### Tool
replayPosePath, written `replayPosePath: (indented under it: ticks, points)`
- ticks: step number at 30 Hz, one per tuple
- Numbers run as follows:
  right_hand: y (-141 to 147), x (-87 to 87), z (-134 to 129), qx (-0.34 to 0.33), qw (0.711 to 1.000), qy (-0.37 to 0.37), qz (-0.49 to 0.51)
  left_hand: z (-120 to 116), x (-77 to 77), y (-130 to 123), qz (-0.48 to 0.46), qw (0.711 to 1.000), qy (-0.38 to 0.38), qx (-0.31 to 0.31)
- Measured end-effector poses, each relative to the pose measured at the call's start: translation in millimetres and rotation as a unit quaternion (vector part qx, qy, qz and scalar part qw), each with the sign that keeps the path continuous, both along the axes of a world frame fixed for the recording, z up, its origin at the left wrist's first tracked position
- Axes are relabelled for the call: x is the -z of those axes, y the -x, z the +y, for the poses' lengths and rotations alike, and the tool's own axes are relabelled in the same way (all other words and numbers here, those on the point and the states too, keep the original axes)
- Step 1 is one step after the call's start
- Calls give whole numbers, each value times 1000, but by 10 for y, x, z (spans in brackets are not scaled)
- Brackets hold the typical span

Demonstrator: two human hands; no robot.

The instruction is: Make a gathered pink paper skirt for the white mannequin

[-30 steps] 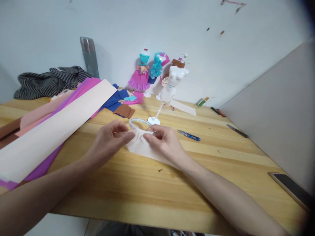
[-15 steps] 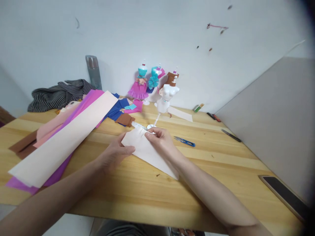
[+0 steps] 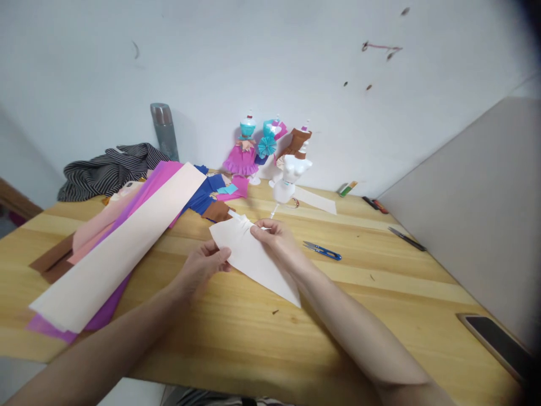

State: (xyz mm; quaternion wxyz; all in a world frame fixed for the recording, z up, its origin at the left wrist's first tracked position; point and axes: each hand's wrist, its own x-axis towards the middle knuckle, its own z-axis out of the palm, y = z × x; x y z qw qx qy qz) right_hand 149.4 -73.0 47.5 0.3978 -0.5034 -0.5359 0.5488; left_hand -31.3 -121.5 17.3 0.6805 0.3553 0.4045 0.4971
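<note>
Pinching wht paper (image 3: 257, 262): L hand (image 3: 205, 261) near edge, R hand (image 3: 275, 235) gathered top.

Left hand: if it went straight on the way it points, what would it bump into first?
Past the white sheet it holds, the left hand would probably meet the right hand first, though depth is hard to judge.

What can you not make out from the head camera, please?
In the head view:
Base of the bare mannequin: behind the right hand.
Left hand: some fingers partly behind the white paper.
One end of the phone: lost in the dark picture edge.
Any print on the green object: too small, blurred.
</note>
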Motion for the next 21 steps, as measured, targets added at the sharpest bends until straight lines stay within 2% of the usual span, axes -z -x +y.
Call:
replayPosePath:
  ticks: [6, 8, 10, 12, 13, 14, 16, 18, 21]
  points:
    - [-42, 48, 34, -4, 999, -20, -24, 32, -17, 4, 22, 999, 28, 13]
    - [-61, 31, 34, -10, 997, -41, -60, 58, -18, 40, 56, 998, 26, -31]
    - [-77, -4, 21, -25, 991, -74, -106, 100, -38, 104, 132, 985, -19, -111]
    - [-89, -51, -4, -40, 981, -115, -154, 150, -96, 174, 252, 944, -115, -179]
    - [-93, -77, -20, -46, 974, -135, -177, 174, -143, 199, 313, 915, -170, -191]
    - [-96, -102, -37, -52, 967, -152, -198, 197, -200, 211, 364, 887, -223, -177]
    - [-101, -148, -68, -62, 954, -178, -234, 237, -340, 187, 438, 827, -332, -120]
    - [-108, -181, -90, -72, 943, -196, -259, 276, -486, 104, 476, 777, -409, -51]
    - [-130, -207, -102, -86, 933, -214, -276, 349, -658, -64, 534, 734, -417, 50]
